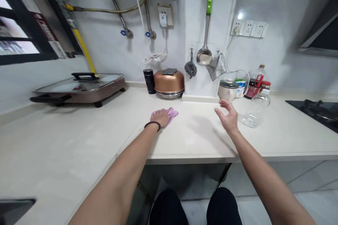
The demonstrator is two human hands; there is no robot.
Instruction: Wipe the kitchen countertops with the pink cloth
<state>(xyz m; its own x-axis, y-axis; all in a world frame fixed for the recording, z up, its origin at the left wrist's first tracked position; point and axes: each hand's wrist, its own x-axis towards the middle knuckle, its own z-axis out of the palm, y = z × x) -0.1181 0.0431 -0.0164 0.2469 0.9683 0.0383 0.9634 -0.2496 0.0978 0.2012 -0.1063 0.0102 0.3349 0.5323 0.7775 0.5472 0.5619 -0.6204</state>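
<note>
My left hand (160,117), a dark beaded bracelet at its wrist, presses a purple cloth (172,113) against the white countertop (185,140). The cloth shows bunched past my fingers on the right and below the palm. Raised above the counter, my right hand (228,117) has its thumb and fingers apart and holds nothing. A clear plastic jug (255,112) stands just right of that hand. Behind the cloth is a copper-coloured domed pot (169,81) on a steel base, with a black tumbler (149,81) at its left.
An electric griddle (81,89) with a glass lid stands back left. A lidded cream pot (228,89), a packet (240,88) and bottles (255,82) line the wall at right, near a black stove (317,110). A ladle (204,54) and steel scrubber (190,69) hang above.
</note>
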